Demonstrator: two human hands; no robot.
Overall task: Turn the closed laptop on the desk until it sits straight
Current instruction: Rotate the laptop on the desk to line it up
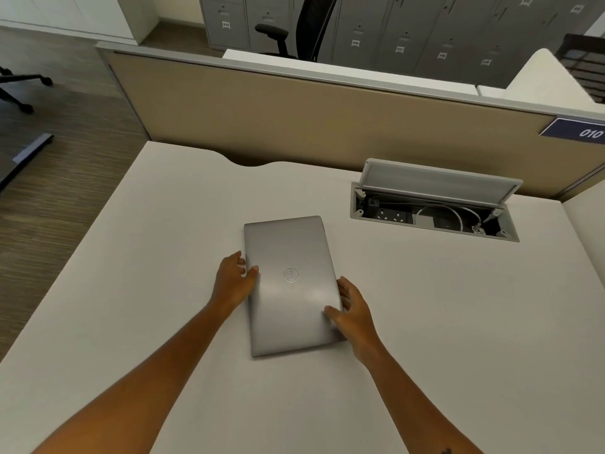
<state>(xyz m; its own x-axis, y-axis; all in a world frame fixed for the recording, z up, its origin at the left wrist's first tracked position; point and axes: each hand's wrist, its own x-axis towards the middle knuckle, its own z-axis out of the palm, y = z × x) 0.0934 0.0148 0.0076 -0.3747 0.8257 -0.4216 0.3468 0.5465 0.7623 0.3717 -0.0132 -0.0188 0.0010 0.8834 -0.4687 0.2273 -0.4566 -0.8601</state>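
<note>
1. On the pale worktop (131, 290), near its middle, lies the closed silver laptop (291, 303), lid up, with a round logo at the lid's centre.
2. It sits with its long sides running away from the person and its short ends near and far, tilted slightly so the near end swings a little to the right.
3. At the laptop's left long edge, the left hand (233, 280) grips about halfway along: the thumb lies on top of the lid and the fingers (241, 261) curl against the side, clamped on the edge.
4. At the right long edge, nearer the person, the right hand (353, 311) holds in the same way, thumb pressed on the lid near the corner and fingers spread along the side.
5. Both forearms reach in from the bottom of the view, bare to the elbow.
6. Beyond the laptop to the right, well apart from it, a cable box (435, 211) is sunk into the worktop with its flap (438, 181) raised; sockets and a looped white cable (455, 213) show inside.
7. Behind the worktop stands a tan divider panel (294, 116), with a dark label reading 010 (586, 131) at its right end.
8. Grey lockers (409, 31) and a black office chair (311, 27) stand past the divider.
</note>
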